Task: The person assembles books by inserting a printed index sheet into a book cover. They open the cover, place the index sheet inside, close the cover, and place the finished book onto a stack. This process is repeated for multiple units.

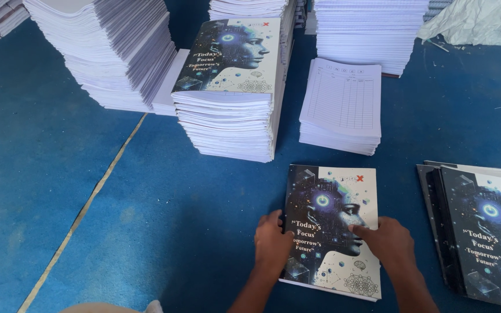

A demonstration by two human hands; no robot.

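Observation:
A notebook (331, 203) with a dark cover showing a head in profile lies flat on the blue floor in front of me. My left hand (272, 243) grips its left edge, fingers curled over the spine side. My right hand (391, 243) rests flat on the cover's lower right, fingers pointing left. Behind it stands a tall stack of the same covered notebooks (233, 98). To the right of that sits a low stack of printed ruled sheets (341, 107).
More covered notebooks (482, 232) lie at the right edge. Tall piles of white page blocks stand at the back left (111, 52) and back right (366, 32). A yellow line (82, 211) crosses the blue floor at left. White sacking (482, 20) lies in the top right corner.

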